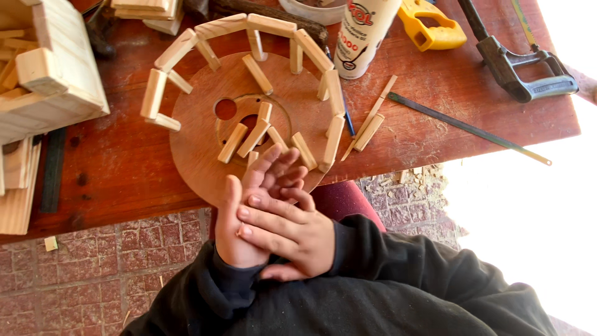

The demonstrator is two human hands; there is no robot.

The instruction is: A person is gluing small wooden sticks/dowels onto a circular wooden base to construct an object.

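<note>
My left hand [264, 177] points up and away from me with its fingers stretched out flat over the near edge of a round brown wooden disc [199, 137]. My right hand [292, 233] comes in from the right and lies across the left hand's palm and wrist, fingers apart. Neither hand holds anything. The disc lies on the red wooden table [124, 168]. Several small pale wooden blocks [249, 134] stand on it like spokes. An arc of longer blocks [270, 25] runs around its far side.
A white glue bottle [364, 34] stands behind the disc. Right of it lie a yellow-handled saw [432, 28], a grey metal saw frame [528, 68], a thin dark rod [466, 127] and loose sticks [370, 127]. A pale wooden box [50, 68] and planks [15, 186] sit left. Brick floor [93, 274] below.
</note>
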